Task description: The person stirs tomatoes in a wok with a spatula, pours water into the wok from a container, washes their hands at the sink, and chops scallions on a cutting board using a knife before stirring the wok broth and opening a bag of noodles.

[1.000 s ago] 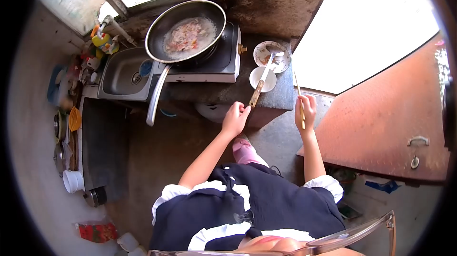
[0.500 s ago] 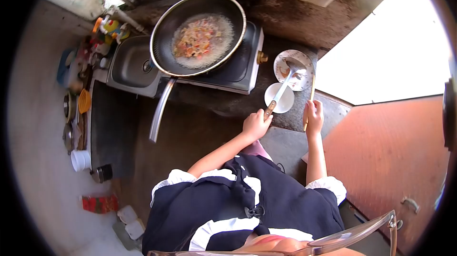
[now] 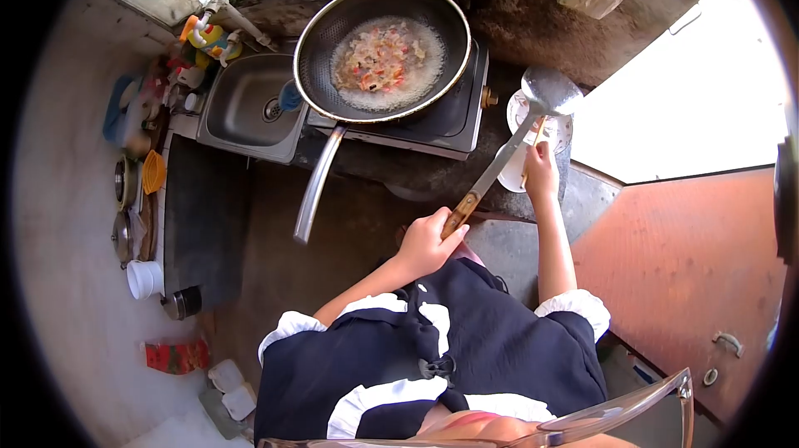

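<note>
My left hand (image 3: pixel 429 241) is closed round the wooden handle of a metal ladle (image 3: pixel 491 173), whose round bowl is raised over a patterned plate (image 3: pixel 563 131). My right hand (image 3: pixel 541 171) grips chopsticks (image 3: pixel 539 130), their upper ends close to the ladle's bowl. A white bowl (image 3: pixel 511 175) sits beside the plate, partly hidden behind the ladle and my right hand. To the left, a wok (image 3: pixel 316 73) rests on the stove, its long handle pointing toward me. Chopped food (image 3: pixel 384 61) lies in bubbling liquid in the wok.
The gas stove (image 3: pixel 454 119) stands under the wok. Left of it is a metal sink (image 3: pixel 229 115) with a tap (image 3: pixel 218 5). Pots and an orange item (image 3: pixel 153 171) line the left wall. A reddish door (image 3: pixel 682 256) stands at the right beside a bright doorway.
The ladle has been lifted off the plate, its bowl now nearer the camera. My left hand has drawn back slightly toward my body. The view has shifted, with the wok farther right in it.
</note>
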A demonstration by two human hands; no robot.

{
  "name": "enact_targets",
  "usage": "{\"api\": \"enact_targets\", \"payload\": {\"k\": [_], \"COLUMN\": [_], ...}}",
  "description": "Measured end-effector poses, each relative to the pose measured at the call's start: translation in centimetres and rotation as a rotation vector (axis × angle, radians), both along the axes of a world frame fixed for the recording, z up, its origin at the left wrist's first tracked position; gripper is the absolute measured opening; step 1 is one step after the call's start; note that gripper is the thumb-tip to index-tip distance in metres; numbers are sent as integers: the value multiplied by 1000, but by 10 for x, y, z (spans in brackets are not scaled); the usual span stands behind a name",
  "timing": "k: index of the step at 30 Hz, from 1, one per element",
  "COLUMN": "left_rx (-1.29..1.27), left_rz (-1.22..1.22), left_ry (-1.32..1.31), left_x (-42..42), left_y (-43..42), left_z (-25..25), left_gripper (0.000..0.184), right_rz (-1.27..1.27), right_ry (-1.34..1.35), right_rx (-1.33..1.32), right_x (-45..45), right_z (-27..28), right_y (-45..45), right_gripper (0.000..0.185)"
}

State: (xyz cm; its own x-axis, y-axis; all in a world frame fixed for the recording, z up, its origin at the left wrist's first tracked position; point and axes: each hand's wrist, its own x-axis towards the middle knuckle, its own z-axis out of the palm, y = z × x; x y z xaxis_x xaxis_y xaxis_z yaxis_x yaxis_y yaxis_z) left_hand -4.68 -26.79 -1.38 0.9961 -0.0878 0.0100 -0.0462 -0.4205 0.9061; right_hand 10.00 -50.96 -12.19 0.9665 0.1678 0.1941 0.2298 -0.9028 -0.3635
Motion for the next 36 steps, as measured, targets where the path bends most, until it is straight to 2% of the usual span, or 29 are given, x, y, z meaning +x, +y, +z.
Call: {"api": "enact_targets", "payload": {"k": [8, 9, 14, 16, 22, 25, 28, 29, 30, 32, 33, 34, 36], "left_rx": [-27, -27, -98, -136, -230, -225, -269, -287, -372, -544, -615, -706, -871], "left_rz": [-2, 13, 70, 77, 95, 47, 28, 28, 10, -23, -79, -136, -228], "left_ry": [44, 44, 52, 76, 108, 95, 139, 159, 198, 268, 286, 290, 282], "left_x": [-15, -16, -16, -15, -15, -15, -17, -17, -18, -18, -19, -20, -18], "left_y": [58, 64, 75, 79, 86, 90, 89, 89, 88, 85, 83, 80, 71], "left_z": [34, 39, 38, 42, 50, 51, 59, 62, 62, 63, 57, 48, 37], "left_gripper": [26, 25, 21, 20, 21, 17, 16, 16, 16, 17, 21, 28, 33], "right_rz": [-5, -13, 133, 182, 204, 182, 36, -38, -73, 57, 229, 406, 614], "right_ry": [22, 42, -65, -127, -191, -150, -81, -15, -43, 85, 100, 275, 508], "right_rx": [-90, -50, -77, -100, -147, -180, -219, -87, 155, 457, 638, 902, 1145], "right_x": [12, 12, 12, 13, 15, 11, -5, -9, -21, -51, -69, -83, -109], "right_z": [-14, -15, -15, -13, -6, 0, 30, 35, 56, 95, 122, 136, 153], "right_y": [8, 8, -4, -7, -7, -7, -6, -5, 8, 33, 55, 75, 112], "right_gripper": [25, 21, 16, 24, 31, 42, 55, 62, 50, 34, 26, 30, 35]}}
